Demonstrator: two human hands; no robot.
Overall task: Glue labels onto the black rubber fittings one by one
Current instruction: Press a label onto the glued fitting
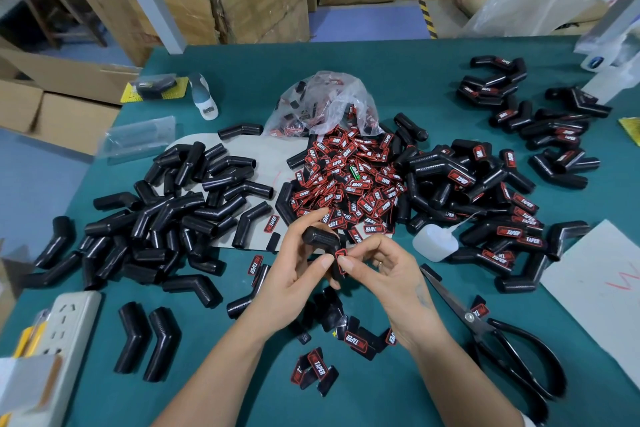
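A green table (pixel 346 80) fills the view, with cardboard boxes (pixel 263 0) stacked behind its far edge. On its left half lies a wide scatter of bare black rubber fittings (pixel 180 211), bent tubes lying every way. On the right lies a second spread of fittings with labels on them (pixel 502 215), reaching toward the far right corner. Between the two spreads sits a heap of red and black labels (pixel 349 180), spilling from a clear plastic bag (pixel 325 104) behind it. Black scissors (pixel 502 340) lie near the right forearm, and a white power strip (pixel 62 329) sits at the near left corner. A small white glue bottle (pixel 433 243) lies on its side just right of the hands.

The left hand (pixel 294 263) grips one fitting (pixel 320 239) above the table, in front of the label heap, fingers curled round it. The right hand (pixel 384 274) pinches a label (pixel 341 255) against that fitting's lower end. A few loose labels (pixel 317 371) lie between the forearms.
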